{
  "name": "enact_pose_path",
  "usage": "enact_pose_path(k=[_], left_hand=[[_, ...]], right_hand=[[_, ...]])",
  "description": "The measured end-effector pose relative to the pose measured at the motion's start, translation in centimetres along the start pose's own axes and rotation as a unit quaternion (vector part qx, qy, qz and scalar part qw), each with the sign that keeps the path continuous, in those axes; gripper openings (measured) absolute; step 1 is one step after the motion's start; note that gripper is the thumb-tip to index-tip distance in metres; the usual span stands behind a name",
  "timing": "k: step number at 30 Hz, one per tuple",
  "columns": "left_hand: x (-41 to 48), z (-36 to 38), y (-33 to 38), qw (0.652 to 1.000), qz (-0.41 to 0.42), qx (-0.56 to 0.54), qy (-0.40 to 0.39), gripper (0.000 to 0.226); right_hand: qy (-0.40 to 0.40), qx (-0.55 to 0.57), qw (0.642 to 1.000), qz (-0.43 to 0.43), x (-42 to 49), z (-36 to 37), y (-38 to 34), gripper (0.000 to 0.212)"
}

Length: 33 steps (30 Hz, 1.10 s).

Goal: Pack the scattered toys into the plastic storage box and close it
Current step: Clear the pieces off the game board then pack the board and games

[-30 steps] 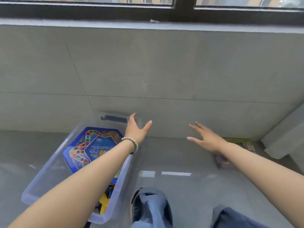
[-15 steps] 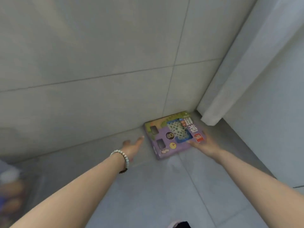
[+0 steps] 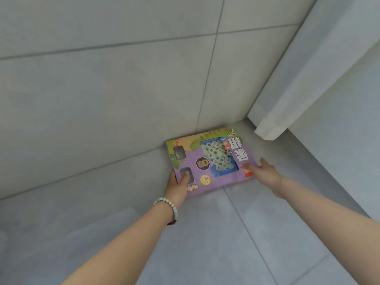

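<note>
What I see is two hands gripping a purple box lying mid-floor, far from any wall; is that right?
Not quite. The box lies in the corner, against the wall and near the curtain, not mid-floor; the head view shows it. The left hand and right hand do grip it, and it is purple.

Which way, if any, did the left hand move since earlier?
Yes: the left hand reached forward to the game box by the wall and now grips its left edge.

I see a purple game box with a green corner and a blue window, a pale-beaded bracelet, and grey floor tiles.
</note>
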<state>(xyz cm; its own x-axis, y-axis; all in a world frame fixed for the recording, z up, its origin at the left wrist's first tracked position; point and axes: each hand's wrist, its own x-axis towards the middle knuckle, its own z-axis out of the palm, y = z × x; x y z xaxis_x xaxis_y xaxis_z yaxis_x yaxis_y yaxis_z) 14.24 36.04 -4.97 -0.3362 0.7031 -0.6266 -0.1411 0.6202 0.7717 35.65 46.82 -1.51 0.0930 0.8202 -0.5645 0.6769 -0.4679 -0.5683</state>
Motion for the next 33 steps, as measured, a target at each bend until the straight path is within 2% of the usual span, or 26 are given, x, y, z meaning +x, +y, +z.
enact_pose_path(k=[2,4,6,8,10,13,14,15,17,18,20,22,24,26,29,30,31,33], left_hand=[[-1.5,-0.8,-0.6,1.0,-0.019,0.001,0.018,0.027],[-3.1,-3.0,-1.6,0.996,-0.066,0.002,0.052,0.024],[-4.7,-6.3,-2.6,0.988,-0.102,0.052,0.102,0.042],[-6.3,-10.2,-3.6,0.98,-0.117,0.089,0.134,0.06],[-7.5,-14.2,-4.3,0.982,-0.105,0.055,0.15,0.066],[-13.2,-19.2,-0.8,0.984,-0.08,0.059,0.147,0.05],[-15.4,-20.6,0.7,0.984,-0.072,0.058,0.154,0.051],[-17.5,-22.0,2.3,0.983,-0.062,0.059,0.16,0.06],[-21.7,-24.9,5.4,0.982,-0.045,0.064,0.174,0.092],[-24.2,-26.2,7.1,0.98,-0.044,0.075,0.178,0.097],[-28.5,-29.5,9.0,0.982,-0.017,0.056,0.179,0.084],[-32.5,-33.0,9.5,0.983,0.0,-0.035,0.178,0.076],[-36.2,-36.8,8.0,0.969,0.017,-0.134,0.207,0.069],[-39.3,-40.5,5.3,0.948,0.018,-0.175,0.265,0.074],[-38.1,-47.0,-3.0,0.914,0.002,-0.22,0.341,0.116],[-38.3,-47.9,-4.8,0.897,0.001,-0.243,0.368,0.122],[-38.9,-48.5,-6.0,0.888,-0.002,-0.267,0.375,0.119],[-43.1,-46.4,-4.2,0.858,0.001,-0.295,0.42,0.092]], right_hand=[[0.002,-0.014,1.0,0.011,-1.5,1.0,0.9,0.07],[0.009,0.058,0.998,0.005,-4.1,3.3,1.9,0.056],[-0.024,0.159,0.987,0.016,-7.6,6.0,2.3,0.045],[-0.067,0.205,0.976,0.028,-11.1,8.1,1.8,0.043],[-0.098,0.239,0.966,0.022,-14.4,9.1,0.5,0.042],[-0.121,0.284,0.951,-0.009,-19.7,8.2,-3.1,0.045],[-0.125,0.289,0.949,-0.021,-21.7,7.6,-4.5,0.046],[-0.13,0.294,0.946,-0.036,-23.8,7.0,-5.8,0.046],[-0.15,0.302,0.938,-0.077,-28.2,5.5,-9.0,0.046],[-0.162,0.304,0.933,-0.101,-30.3,4.9,-10.6,0.046],[-0.18,0.312,0.921,-0.147,-34.5,4.2,-14.2,0.046],[-0.209,0.316,0.907,-0.185,-38.6,4.5,-17.3,0.043],[-0.254,0.299,0.894,-0.215,-42.1,6.0,-19.6,0.037],[-0.317,0.239,0.883,-0.249,-45.8,8.5,-21.1,0.038],[-0.391,0.172,0.864,-0.265,-50.4,13.6,-21.9,0.05],[-0.396,0.157,0.865,-0.264,-51.4,15.3,-21.9,0.056],[-0.394,0.142,0.869,-0.265,-52.0,17.1,-21.8,0.06],[-0.38,0.114,0.878,-0.27,-52.6,20.1,-21.4,0.065]])
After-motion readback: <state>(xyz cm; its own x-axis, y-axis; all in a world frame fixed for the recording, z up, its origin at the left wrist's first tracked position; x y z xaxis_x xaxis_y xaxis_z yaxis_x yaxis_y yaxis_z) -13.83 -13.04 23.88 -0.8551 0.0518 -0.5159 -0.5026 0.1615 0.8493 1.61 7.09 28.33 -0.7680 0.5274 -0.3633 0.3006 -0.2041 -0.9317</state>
